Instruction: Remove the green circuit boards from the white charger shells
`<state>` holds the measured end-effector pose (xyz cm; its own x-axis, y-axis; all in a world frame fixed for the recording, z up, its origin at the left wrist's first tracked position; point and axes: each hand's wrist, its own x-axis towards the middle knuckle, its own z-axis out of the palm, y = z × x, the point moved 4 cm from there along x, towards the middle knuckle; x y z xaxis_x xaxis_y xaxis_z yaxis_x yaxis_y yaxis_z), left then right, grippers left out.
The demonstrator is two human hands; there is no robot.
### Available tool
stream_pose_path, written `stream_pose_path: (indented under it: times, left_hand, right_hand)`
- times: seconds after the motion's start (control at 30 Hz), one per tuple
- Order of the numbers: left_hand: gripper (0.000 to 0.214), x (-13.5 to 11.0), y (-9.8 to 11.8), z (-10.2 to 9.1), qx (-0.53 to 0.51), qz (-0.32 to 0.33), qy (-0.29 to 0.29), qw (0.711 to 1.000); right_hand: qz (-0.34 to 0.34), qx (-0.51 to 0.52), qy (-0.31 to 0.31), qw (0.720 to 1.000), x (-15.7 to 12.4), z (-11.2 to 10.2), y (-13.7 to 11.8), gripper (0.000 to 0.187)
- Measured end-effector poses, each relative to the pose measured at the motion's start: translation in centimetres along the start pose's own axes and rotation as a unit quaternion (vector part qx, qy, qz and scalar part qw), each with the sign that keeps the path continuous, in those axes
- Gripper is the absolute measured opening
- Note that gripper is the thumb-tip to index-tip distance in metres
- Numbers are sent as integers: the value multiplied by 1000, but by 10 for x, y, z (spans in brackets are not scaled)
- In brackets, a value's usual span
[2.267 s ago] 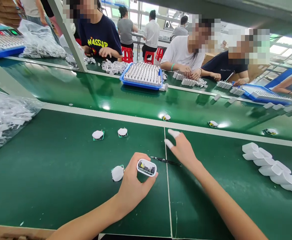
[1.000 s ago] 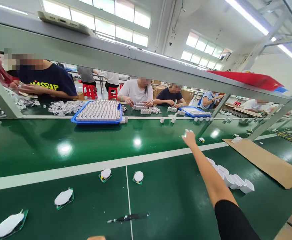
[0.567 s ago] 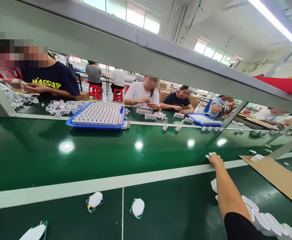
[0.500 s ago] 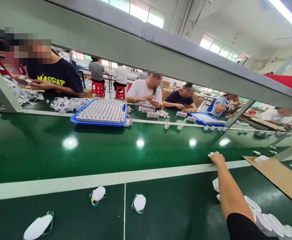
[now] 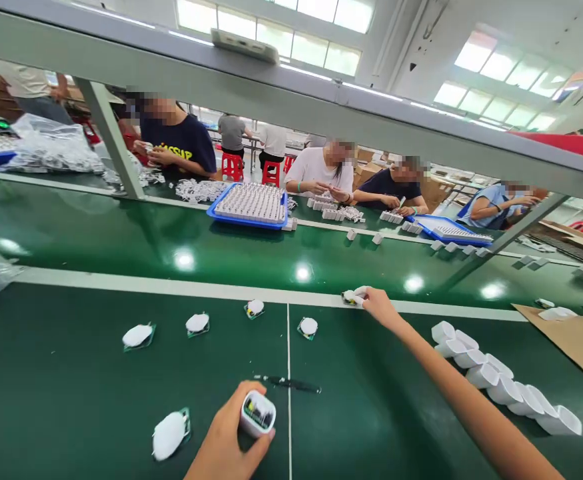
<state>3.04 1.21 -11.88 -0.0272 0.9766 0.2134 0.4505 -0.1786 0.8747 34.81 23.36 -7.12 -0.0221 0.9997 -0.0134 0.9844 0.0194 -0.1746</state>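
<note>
Now | left hand [image 5: 226, 437] fingers grasp housing [image 5: 257, 414] | right hand [image 5: 378, 307] fingers pinch board [image 5: 350, 297]

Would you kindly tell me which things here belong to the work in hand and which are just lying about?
In hand:
- white housing held in left hand
- small board gripped by right hand

Lying about:
- black pen
- row of white shells
- cardboard sheet
- blue tray
</note>
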Motion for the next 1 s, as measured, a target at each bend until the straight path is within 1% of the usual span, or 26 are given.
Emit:
stream_pose_path:
  times: [0.07, 0.13, 0.2, 0.27, 0.3, 0.37, 0.4, 0.47, 0.5, 0.57, 0.67, 0.73, 0.8, 0.83, 0.9, 1.0]
  left_hand:
    - [25, 3, -5, -3, -16, -16, -15, 1000]
    - [28, 6, -6, -7, -35, -42, -10, 998]
    - [31, 7, -3, -11, -61, -58, 1, 996]
    - [32, 7, 3, -14, -85, -54, 14, 995]
    - [31, 8, 6, -16, -92, -44, 17, 995]
    - [25, 8, 12, -20, -95, -12, 19, 995]
    - [22, 8, 15, -23, -93, 7, 17, 996]
    - [17, 9, 20, -28, -91, 45, 18, 995]
    - [16, 9, 22, -32, -91, 61, 24, 994]
    - [15, 8, 26, -38, -91, 86, 37, 991]
    - [15, 6, 32, -45, -81, 138, 50, 986]
    - [17, 5, 38, -48, -73, 195, 58, 976]
    - [21, 3, 46, -51, -62, 255, 70, 963]
    - [23, 3, 50, -52, -53, 280, 74, 956]
    - [26, 2, 55, -53, -33, 309, 73, 948]
    - [28, 1, 57, -52, -19, 308, 63, 949]
  right_hand:
    - [-57, -3, 14, 998, -36, 9, -26, 17]
    - [-117, 0, 33, 993, -76, 17, -52, 17]
    - [-189, 14, 37, 981, -114, 28, -83, 20]
    - [-256, 31, 32, 966, -145, 43, -115, 22]
    - [-279, 38, 34, 959, -156, 50, -130, 22]
    - [-302, 51, 47, 951, -168, 64, -152, 14]
    - [-305, 59, 55, 949, -169, 69, -159, 11]
    - [-304, 85, 73, 946, -167, 70, -164, 14]
    - [-300, 102, 81, 945, -166, 65, -163, 14]
    - [-284, 138, 102, 943, -167, 46, -158, 12]
    - [-270, 176, 136, 937, -185, 1, -154, 8]
    - [-308, 181, 165, 919, -204, -28, -159, 6]
    - [-360, 160, 189, 900, -222, -47, -167, 11]
    - [-377, 143, 198, 894, -229, -52, -170, 15]
    - [-393, 108, 214, 888, -239, -54, -172, 20]
    - [-403, 61, 229, 884, -247, -51, -170, 28]
